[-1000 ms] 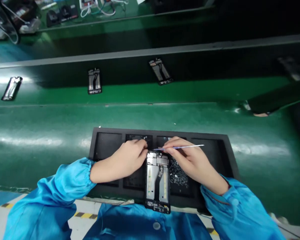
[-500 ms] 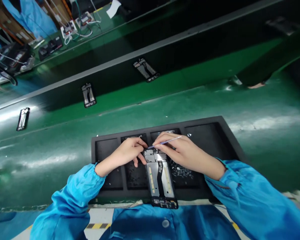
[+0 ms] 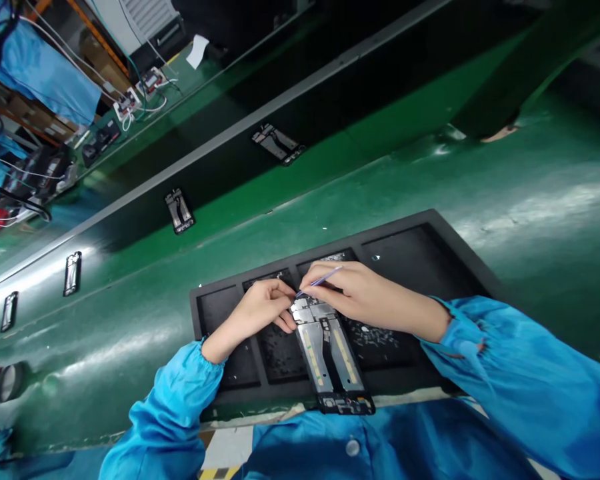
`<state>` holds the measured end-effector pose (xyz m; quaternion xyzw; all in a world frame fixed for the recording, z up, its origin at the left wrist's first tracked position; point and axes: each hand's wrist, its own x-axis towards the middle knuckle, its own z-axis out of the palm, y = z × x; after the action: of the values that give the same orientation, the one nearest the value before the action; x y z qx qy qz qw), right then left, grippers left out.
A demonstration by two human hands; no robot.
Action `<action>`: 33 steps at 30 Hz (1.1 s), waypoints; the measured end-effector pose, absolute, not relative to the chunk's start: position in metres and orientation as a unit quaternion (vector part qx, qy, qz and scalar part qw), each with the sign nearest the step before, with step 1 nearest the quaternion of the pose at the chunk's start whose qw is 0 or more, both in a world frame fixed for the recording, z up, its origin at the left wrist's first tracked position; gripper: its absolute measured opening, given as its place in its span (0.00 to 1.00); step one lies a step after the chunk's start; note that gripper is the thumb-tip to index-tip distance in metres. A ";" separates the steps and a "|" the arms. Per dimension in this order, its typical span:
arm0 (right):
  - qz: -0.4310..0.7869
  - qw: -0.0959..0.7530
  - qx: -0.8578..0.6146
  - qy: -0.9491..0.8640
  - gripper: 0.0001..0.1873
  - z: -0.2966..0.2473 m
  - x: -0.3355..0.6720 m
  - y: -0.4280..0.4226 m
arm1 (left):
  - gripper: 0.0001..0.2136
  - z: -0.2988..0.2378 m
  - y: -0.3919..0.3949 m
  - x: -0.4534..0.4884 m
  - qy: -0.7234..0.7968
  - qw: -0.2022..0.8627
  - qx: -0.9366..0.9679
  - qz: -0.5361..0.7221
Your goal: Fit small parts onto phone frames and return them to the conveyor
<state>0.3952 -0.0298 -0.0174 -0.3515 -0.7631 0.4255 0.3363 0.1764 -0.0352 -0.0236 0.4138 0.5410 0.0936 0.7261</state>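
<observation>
An opened phone (image 3: 325,350), its back off and a black flex cable down its middle, lies tilted over the front part of a black compartment tray (image 3: 387,233). My left hand (image 3: 265,308) is at its upper left corner, with curled fingers against the edge; thumb and forefinger come together there. Between the fingers of my right hand (image 3: 363,290) is a thin purple stick-like tool (image 3: 327,275), its tip down at the phone's top edge near my left fingertips. Whatever small part lies under that tip is too small to make out.
Small loose pieces (image 3: 375,337) lie in the tray. Beyond it, several opened phones, one a phone (image 3: 179,211), rest on the green and black line surface. Another person's hand (image 3: 500,133) shows at the right. Power strips (image 3: 127,107) with cables stand at the far left.
The view has tilted and shifted, and another phone now shows at the left. Both my hands stay at the phone's top edge; the purple tool is angled a little differently.
</observation>
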 end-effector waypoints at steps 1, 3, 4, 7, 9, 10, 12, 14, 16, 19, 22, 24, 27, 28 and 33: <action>0.430 0.337 -0.354 -0.759 0.10 -0.017 0.395 -0.030 | 0.05 -0.025 -0.036 0.176 0.542 0.724 0.417 0.093; 0.438 0.342 -0.364 -0.748 0.10 -0.016 0.395 -0.029 | 0.06 -0.027 -0.037 0.176 0.545 0.719 0.422 0.094; 0.441 0.345 -0.374 -0.739 0.10 -0.016 0.395 -0.029 | 0.07 -0.028 -0.037 0.176 0.546 0.716 0.424 0.096; 0.451 0.362 -0.423 -0.698 0.11 -0.018 0.396 -0.028 | 0.07 -0.029 -0.040 0.177 0.551 0.707 0.430 0.105; 0.458 0.379 -0.463 -0.657 0.13 -0.023 0.398 -0.026 | 0.07 -0.028 -0.041 0.178 0.554 0.703 0.432 0.112; 0.462 0.389 -0.479 -0.636 0.14 -0.025 0.399 -0.026 | 0.06 -0.027 -0.041 0.179 0.555 0.701 0.433 0.114; 0.472 0.404 -0.502 -0.601 0.17 -0.029 0.401 -0.024 | 0.06 -0.026 -0.042 0.180 0.556 0.700 0.433 0.116; 0.481 0.411 -0.513 -0.581 0.19 -0.032 0.402 -0.024 | 0.05 -0.025 -0.041 0.180 0.556 0.701 0.432 0.115; 0.489 0.408 -0.516 -0.573 0.20 -0.033 0.402 -0.024 | 0.05 -0.024 -0.041 0.180 0.555 0.702 0.432 0.114; 0.496 0.400 -0.516 -0.572 0.19 -0.032 0.402 -0.025 | 0.05 -0.026 -0.041 0.179 0.555 0.702 0.431 0.112; 0.503 0.391 -0.517 -0.571 0.19 -0.028 0.402 -0.026 | 0.06 -0.029 -0.041 0.179 0.555 0.704 0.429 0.109; 0.508 0.384 -0.520 -0.570 0.19 -0.025 0.403 -0.026 | 0.07 -0.031 -0.041 0.178 0.555 0.706 0.427 0.109; 0.511 0.374 -0.527 -0.566 0.18 -0.020 0.404 -0.027 | 0.07 -0.033 -0.043 0.179 0.556 0.704 0.426 0.117; 0.511 0.373 -0.530 -0.565 0.18 -0.019 0.404 -0.027 | 0.08 -0.033 -0.044 0.179 0.557 0.703 0.426 0.121; 0.504 0.369 -0.540 -0.563 0.18 -0.013 0.405 -0.027 | 0.08 -0.032 -0.047 0.178 0.555 0.705 0.422 0.131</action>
<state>0.4052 -0.0272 -0.0129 -0.5403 -0.5633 0.5043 0.3695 0.1782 -0.0465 -0.0321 0.4219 0.5546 0.1314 0.7051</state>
